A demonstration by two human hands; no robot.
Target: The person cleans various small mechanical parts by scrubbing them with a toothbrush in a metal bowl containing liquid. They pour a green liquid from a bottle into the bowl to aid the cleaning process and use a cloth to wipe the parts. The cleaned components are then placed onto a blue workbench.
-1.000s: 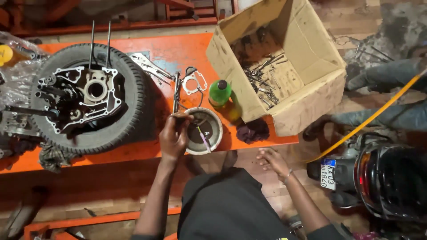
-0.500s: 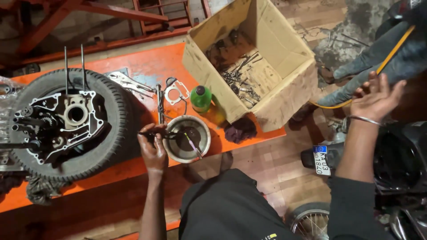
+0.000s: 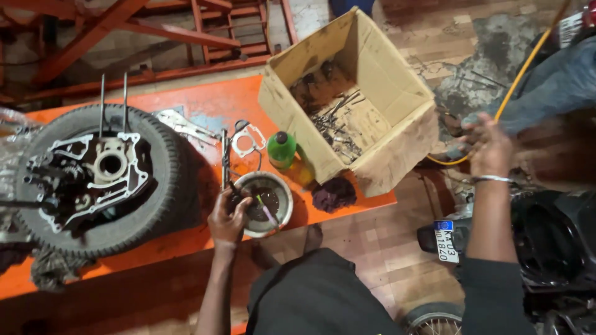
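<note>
Two hands: left hand [image 3: 228,214] grips a small part (over bowl [image 3: 280,186]); right hand [image 3: 489,147] open.

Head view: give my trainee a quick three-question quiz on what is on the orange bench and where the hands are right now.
1. True or false: the left hand rests at the rim of the metal bowl.
2. What does the engine case sit inside?
A. the cardboard box
B. the tyre
C. the metal bowl
3. Fill in: the green bottle stands between the bowl and the ______.

Key
1. True; the right hand is raised off to the side, near a yellow hose.
2. B
3. cardboard box
</note>
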